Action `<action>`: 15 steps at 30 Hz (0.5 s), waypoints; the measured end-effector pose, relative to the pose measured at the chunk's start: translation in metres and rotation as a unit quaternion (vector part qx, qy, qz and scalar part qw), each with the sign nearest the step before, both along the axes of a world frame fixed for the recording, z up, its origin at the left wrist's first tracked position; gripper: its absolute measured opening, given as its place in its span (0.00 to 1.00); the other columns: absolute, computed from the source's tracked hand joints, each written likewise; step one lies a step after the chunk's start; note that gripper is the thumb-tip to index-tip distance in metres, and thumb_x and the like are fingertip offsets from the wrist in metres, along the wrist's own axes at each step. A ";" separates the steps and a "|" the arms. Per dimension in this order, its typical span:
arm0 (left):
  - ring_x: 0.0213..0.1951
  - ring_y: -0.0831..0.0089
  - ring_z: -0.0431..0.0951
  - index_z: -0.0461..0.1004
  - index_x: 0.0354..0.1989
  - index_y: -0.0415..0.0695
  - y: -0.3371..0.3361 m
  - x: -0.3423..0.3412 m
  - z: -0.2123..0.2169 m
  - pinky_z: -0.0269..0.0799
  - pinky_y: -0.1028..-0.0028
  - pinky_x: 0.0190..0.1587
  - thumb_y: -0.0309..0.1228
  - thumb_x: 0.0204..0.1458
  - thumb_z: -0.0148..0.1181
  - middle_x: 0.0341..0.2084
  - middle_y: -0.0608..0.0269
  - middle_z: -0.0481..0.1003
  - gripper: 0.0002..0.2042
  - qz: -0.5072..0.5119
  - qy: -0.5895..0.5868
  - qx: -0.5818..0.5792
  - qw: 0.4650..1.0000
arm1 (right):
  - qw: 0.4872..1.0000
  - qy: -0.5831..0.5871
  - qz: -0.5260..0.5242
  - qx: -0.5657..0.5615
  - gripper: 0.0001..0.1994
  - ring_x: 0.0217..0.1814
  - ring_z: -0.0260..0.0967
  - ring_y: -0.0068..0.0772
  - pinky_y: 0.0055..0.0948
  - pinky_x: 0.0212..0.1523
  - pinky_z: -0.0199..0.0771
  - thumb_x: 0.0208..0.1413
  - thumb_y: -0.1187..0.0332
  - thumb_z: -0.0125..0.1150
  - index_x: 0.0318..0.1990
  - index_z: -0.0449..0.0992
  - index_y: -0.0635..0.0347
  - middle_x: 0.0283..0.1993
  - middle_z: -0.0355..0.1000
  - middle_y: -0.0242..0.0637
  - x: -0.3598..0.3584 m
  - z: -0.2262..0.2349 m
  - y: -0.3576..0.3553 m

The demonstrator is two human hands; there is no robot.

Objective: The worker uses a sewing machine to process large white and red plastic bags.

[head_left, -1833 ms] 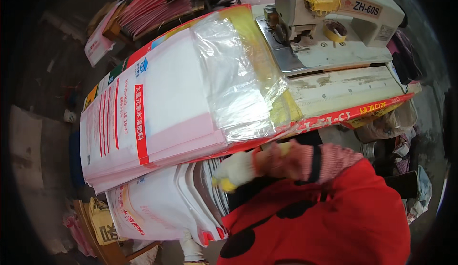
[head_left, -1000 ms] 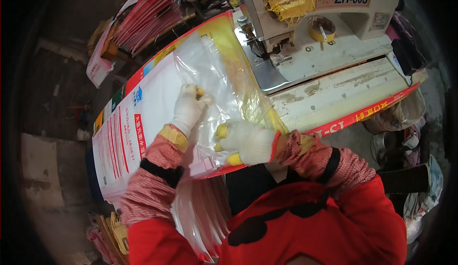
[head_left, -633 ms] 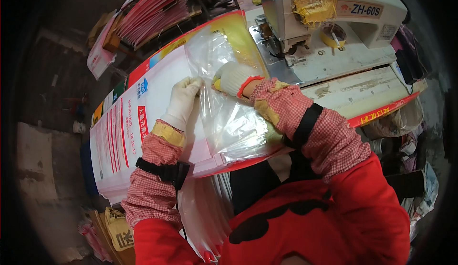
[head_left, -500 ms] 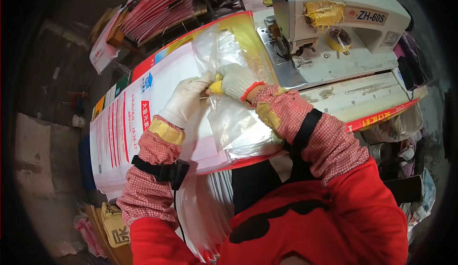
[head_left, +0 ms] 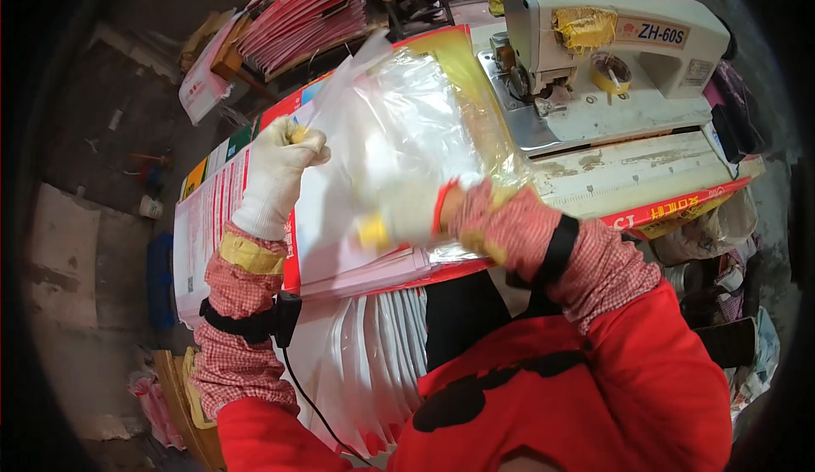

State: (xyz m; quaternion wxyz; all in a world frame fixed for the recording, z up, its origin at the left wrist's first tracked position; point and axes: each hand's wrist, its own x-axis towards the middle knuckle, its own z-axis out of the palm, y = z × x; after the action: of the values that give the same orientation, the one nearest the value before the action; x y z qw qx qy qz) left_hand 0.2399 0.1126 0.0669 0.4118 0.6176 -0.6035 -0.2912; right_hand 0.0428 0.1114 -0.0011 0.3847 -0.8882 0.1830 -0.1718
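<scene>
Toward the left end of the worktop (head_left: 611, 179), flat printed sacks (head_left: 212, 226) were stacked, their insides unseen. Above them, clear film (head_left: 340, 107) seemed pinched in the closed left hand (head_left: 284, 162), held up off the film pile (head_left: 424, 103); separating one sheet was judged in hand. The right hand (head_left: 399, 217) was blurred, its grip impossible to tell; control of the film's near edge seemed called for. Rightward, a sewing machine (head_left: 666, 64) was placed.

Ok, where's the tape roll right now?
Head view, upper right: the tape roll sits on the pale sewing machine, just below and right of the yellow patch on its arm.
</scene>
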 end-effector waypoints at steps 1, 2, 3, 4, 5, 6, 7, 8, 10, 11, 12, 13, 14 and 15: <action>0.24 0.80 0.71 0.66 0.27 0.40 0.003 -0.001 0.002 0.68 0.80 0.31 0.24 0.50 0.56 0.20 0.66 0.71 0.05 -0.027 -0.030 -0.046 0.998 | 0.985 -0.033 0.138 0.093 0.28 0.47 0.70 0.47 0.38 0.50 0.68 0.49 0.44 0.59 0.48 0.73 0.59 0.44 0.73 0.52 0.003 -0.008 0.023; 0.25 0.81 0.71 0.67 0.27 0.39 0.008 -0.001 0.005 0.68 0.80 0.31 0.23 0.49 0.57 0.20 0.67 0.71 0.05 -0.021 -0.012 -0.032 0.999 | 0.957 0.035 0.278 0.073 0.26 0.46 0.71 0.46 0.38 0.48 0.69 0.51 0.46 0.57 0.47 0.74 0.58 0.43 0.73 0.50 0.007 -0.016 0.030; 0.24 0.81 0.71 0.67 0.27 0.39 0.015 0.000 0.009 0.68 0.80 0.31 0.23 0.48 0.57 0.20 0.66 0.71 0.04 0.011 -0.032 0.023 0.999 | 0.907 0.115 0.389 0.113 0.23 0.45 0.71 0.44 0.38 0.47 0.69 0.53 0.48 0.56 0.47 0.74 0.58 0.41 0.74 0.48 0.011 -0.026 0.038; 0.24 0.81 0.71 0.67 0.27 0.38 0.025 0.002 0.015 0.67 0.80 0.30 0.22 0.47 0.56 0.20 0.65 0.72 0.04 0.025 -0.047 0.055 0.997 | 0.879 0.127 0.377 0.262 0.22 0.45 0.71 0.42 0.38 0.44 0.70 0.54 0.50 0.56 0.47 0.75 0.58 0.41 0.74 0.45 0.013 -0.035 0.035; 0.23 0.80 0.70 0.68 0.27 0.38 0.036 0.001 0.019 0.67 0.80 0.30 0.22 0.47 0.56 0.21 0.64 0.72 0.04 -0.008 -0.048 0.070 0.996 | 0.825 0.102 0.378 0.407 0.20 0.44 0.72 0.40 0.37 0.42 0.71 0.54 0.52 0.56 0.46 0.75 0.59 0.40 0.75 0.42 0.018 -0.043 0.028; 0.22 0.82 0.69 0.68 0.26 0.39 0.048 -0.001 0.023 0.66 0.81 0.28 0.23 0.48 0.56 0.19 0.67 0.71 0.03 -0.024 -0.030 0.046 0.998 | 0.839 0.022 0.239 0.488 0.20 0.43 0.71 0.39 0.37 0.41 0.71 0.55 0.52 0.55 0.47 0.74 0.58 0.39 0.75 0.41 0.021 -0.051 0.014; 0.24 0.80 0.70 0.68 0.26 0.40 0.063 -0.005 0.026 0.66 0.79 0.29 0.22 0.47 0.56 0.19 0.66 0.71 0.03 0.008 -0.059 0.073 0.996 | 0.849 -0.083 0.111 0.509 0.20 0.42 0.71 0.38 0.36 0.40 0.71 0.55 0.52 0.55 0.47 0.74 0.58 0.39 0.74 0.41 0.026 -0.057 -0.006; 0.25 0.77 0.71 0.69 0.26 0.40 0.077 -0.010 0.031 0.67 0.78 0.30 0.21 0.47 0.56 0.20 0.65 0.71 0.03 -0.017 -0.054 0.061 0.997 | 0.829 -0.127 -0.059 0.541 0.20 0.41 0.71 0.38 0.36 0.39 0.70 0.55 0.52 0.54 0.48 0.73 0.57 0.38 0.74 0.40 0.032 -0.061 -0.026; 0.29 0.69 0.72 0.70 0.26 0.41 0.107 -0.031 0.033 0.68 0.73 0.32 0.21 0.45 0.58 0.24 0.61 0.71 0.03 -0.234 -0.111 0.079 0.963 | 0.756 -0.234 -0.205 0.577 0.20 0.38 0.70 0.36 0.34 0.37 0.70 0.56 0.52 0.53 0.48 0.72 0.56 0.37 0.73 0.39 0.043 -0.065 -0.061; 0.33 0.63 0.72 0.71 0.27 0.41 0.123 -0.043 0.032 0.68 0.69 0.36 0.20 0.43 0.59 0.29 0.57 0.71 0.04 -0.370 -0.084 0.125 0.917 | 0.723 -0.268 -0.228 0.595 0.20 0.37 0.70 0.36 0.34 0.37 0.69 0.56 0.52 0.53 0.49 0.72 0.56 0.36 0.73 0.39 0.047 -0.065 -0.072; 0.33 0.62 0.72 0.72 0.28 0.41 0.128 -0.053 0.030 0.69 0.68 0.36 0.21 0.43 0.60 0.29 0.56 0.71 0.04 -0.458 -0.085 0.184 0.865 | 0.697 -0.292 -0.238 0.610 0.20 0.36 0.69 0.35 0.33 0.36 0.69 0.57 0.52 0.52 0.49 0.71 0.55 0.36 0.73 0.39 0.050 -0.064 -0.080; 0.35 0.63 0.73 0.73 0.28 0.41 0.132 -0.059 0.035 0.70 0.69 0.37 0.23 0.45 0.59 0.28 0.56 0.72 0.03 -0.523 -0.271 0.258 0.766 | 0.683 -0.312 -0.243 0.614 0.20 0.35 0.69 0.34 0.33 0.35 0.69 0.57 0.52 0.52 0.50 0.71 0.55 0.35 0.72 0.38 0.051 -0.062 -0.082; 0.35 0.62 0.73 0.73 0.30 0.41 0.128 -0.061 0.040 0.70 0.68 0.37 0.25 0.46 0.59 0.28 0.56 0.72 0.04 -0.495 -0.244 0.278 0.787 | 0.670 -0.332 -0.249 0.615 0.19 0.34 0.69 0.34 0.32 0.34 0.68 0.57 0.52 0.51 0.50 0.70 0.54 0.35 0.72 0.38 0.051 -0.058 -0.081; 0.35 0.61 0.73 0.73 0.31 0.40 0.119 -0.063 0.044 0.70 0.68 0.37 0.27 0.46 0.60 0.27 0.57 0.72 0.06 -0.479 -0.218 0.335 0.781 | 0.661 -0.347 -0.253 0.616 0.19 0.33 0.68 0.33 0.32 0.33 0.68 0.58 0.52 0.50 0.50 0.70 0.54 0.34 0.72 0.37 0.052 -0.055 -0.077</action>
State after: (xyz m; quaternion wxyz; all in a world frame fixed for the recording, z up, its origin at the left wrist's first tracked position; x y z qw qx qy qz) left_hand 0.1767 0.2318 0.1110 -0.1561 0.3948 -0.7598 -0.4924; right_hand 0.0944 0.0344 -0.0561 0.8210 -0.2439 0.3179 -0.4067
